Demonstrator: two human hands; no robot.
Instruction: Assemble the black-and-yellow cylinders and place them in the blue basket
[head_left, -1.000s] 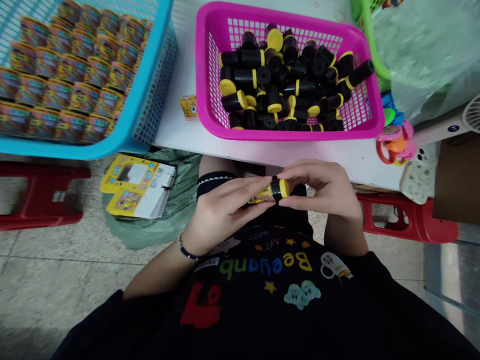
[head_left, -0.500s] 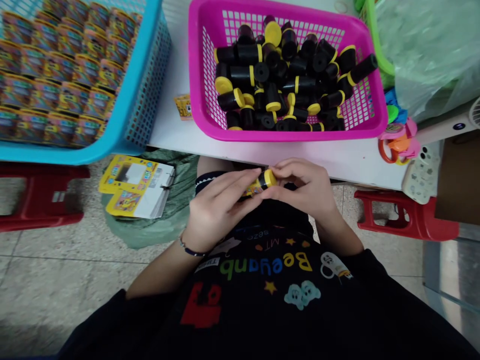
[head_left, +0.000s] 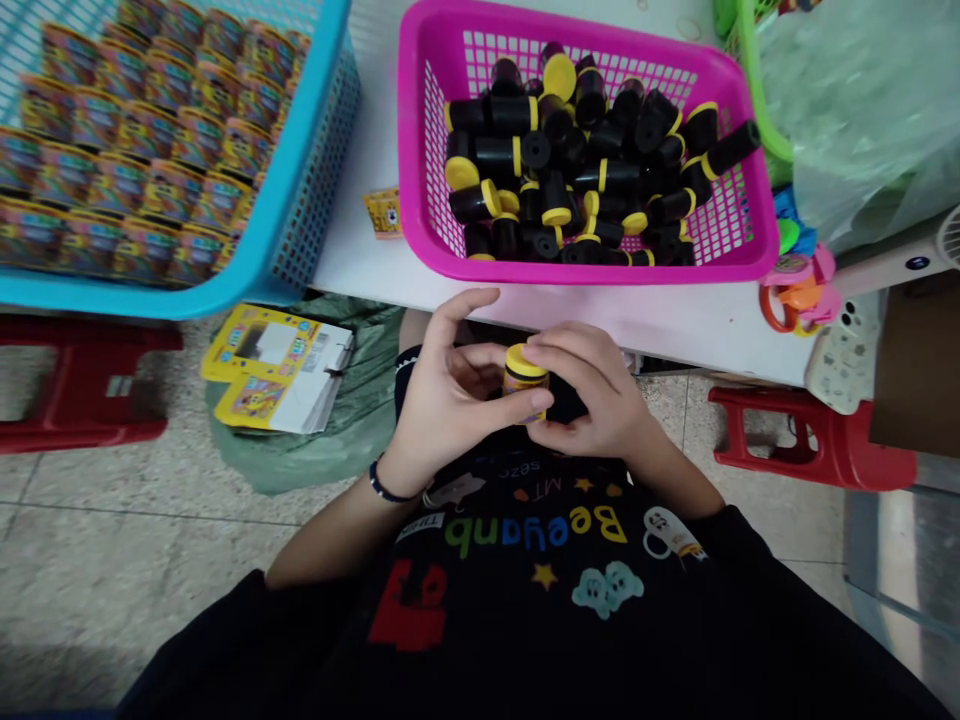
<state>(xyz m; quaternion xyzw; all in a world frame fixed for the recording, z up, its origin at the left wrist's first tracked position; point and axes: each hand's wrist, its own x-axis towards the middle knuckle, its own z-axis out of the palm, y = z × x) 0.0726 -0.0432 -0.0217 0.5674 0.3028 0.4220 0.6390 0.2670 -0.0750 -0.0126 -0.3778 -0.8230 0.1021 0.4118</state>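
Above my lap, a small yellow-capped tube (head_left: pixel 525 370) stands roughly upright with a colourful printed wrap around its body. My left hand (head_left: pixel 461 395) grips it between the thumb in front and curled fingers behind, while the index finger is raised away. My right hand (head_left: pixel 589 385) is closed on its other side, fingertips at the yellow cap and thumb lower down. Part of the wrap is hidden by my fingers. Beyond my hands, a pink basket (head_left: pixel 600 271) on the table holds many black tubes with yellow caps.
A blue basket (head_left: pixel 262 265) at left holds rows of printed, wrapped tubes. A small printed piece (head_left: pixel 383 213) lies between the baskets. Flat yellow boxes (head_left: pixel 277 370) rest on a green bag (head_left: pixel 255 465). Scissors (head_left: pixel 795 300), a phone (head_left: pixel 847 360) and red stools (head_left: pixel 810 440) are around.
The tube has turned from lying tilted to nearly upright. My left hand has opened up, its index finger lifting, and my right fingers have shifted over the cap. The view has moved slightly.
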